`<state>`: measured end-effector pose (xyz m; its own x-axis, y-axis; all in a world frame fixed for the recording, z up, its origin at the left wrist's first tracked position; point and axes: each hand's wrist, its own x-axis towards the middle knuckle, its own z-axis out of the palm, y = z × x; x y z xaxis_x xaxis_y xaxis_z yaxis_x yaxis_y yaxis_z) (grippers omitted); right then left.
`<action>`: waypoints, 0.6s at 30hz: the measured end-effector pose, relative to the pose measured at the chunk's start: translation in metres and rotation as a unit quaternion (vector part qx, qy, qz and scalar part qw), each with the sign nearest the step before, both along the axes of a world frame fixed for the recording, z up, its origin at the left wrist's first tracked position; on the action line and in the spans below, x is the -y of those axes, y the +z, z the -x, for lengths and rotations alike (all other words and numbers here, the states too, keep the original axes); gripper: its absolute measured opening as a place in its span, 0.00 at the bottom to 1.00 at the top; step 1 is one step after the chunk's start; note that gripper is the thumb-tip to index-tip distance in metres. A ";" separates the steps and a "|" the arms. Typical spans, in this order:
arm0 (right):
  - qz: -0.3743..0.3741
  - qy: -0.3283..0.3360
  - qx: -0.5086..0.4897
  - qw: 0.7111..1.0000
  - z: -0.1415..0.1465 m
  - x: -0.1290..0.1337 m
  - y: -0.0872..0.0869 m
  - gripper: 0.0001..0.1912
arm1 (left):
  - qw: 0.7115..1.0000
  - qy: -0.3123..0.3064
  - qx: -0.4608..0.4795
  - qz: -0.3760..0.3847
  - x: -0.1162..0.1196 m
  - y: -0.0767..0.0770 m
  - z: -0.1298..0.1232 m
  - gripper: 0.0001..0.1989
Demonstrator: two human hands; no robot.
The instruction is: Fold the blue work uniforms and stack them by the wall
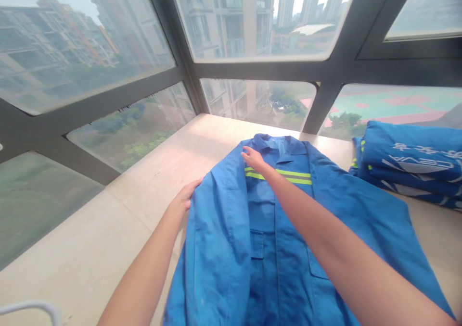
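Note:
A blue work jacket (262,208) with yellow-green reflective stripes across the chest lies front up, its collar toward the windows. Its left-hand sleeve is folded in along the body, while the other side spreads out to the right. At the outer edge of the folded sleeve, my left hand (186,196) is closed on the cloth, with some fingertips hidden. My right hand (253,158) reaches across the jacket to the shoulder near the collar. Its fingers are bent onto the fabric there and look closed on it.
Folded blue garments with white lettering (415,155) are stacked at the right. The pale stone ledge (133,220) runs under the jacket up to grey-framed windows (258,70). A white curved bar or cable (32,304) shows at the lower left.

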<state>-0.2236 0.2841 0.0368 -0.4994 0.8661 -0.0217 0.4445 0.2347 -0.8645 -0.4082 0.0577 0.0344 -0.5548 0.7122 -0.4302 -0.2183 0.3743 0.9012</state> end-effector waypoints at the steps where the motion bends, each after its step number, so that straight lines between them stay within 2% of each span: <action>1: 0.007 -0.001 0.000 1.000 0.014 -0.007 -0.002 0.21 | 1.000 0.001 -0.007 -0.007 -0.001 -0.004 0.001 0.21; 5: 0.039 -0.022 -0.008 0.999 0.040 -0.029 -0.013 0.15 | 0.997 0.022 -0.069 -0.025 0.004 -0.018 0.012 0.23; 11: 0.072 -0.105 -0.008 0.992 0.037 -0.039 -0.026 0.20 | 0.981 0.100 -0.166 -0.002 0.014 -0.031 0.037 0.23; 15: 0.080 -0.096 -0.013 0.992 0.030 -0.026 -0.022 0.25 | 0.976 0.114 -0.183 0.011 0.013 -0.026 0.033 0.22; 18: 0.076 -0.094 -0.011 0.993 0.020 -0.006 -0.013 0.32 | 0.981 0.092 -0.168 0.028 0.025 -0.017 0.022 0.28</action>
<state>-0.2432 0.2899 0.0239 -0.3308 0.9317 -0.1498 0.4493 0.0159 -0.8933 -0.4304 0.0323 0.0178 -0.7891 0.5669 -0.2365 0.0185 0.4069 0.9133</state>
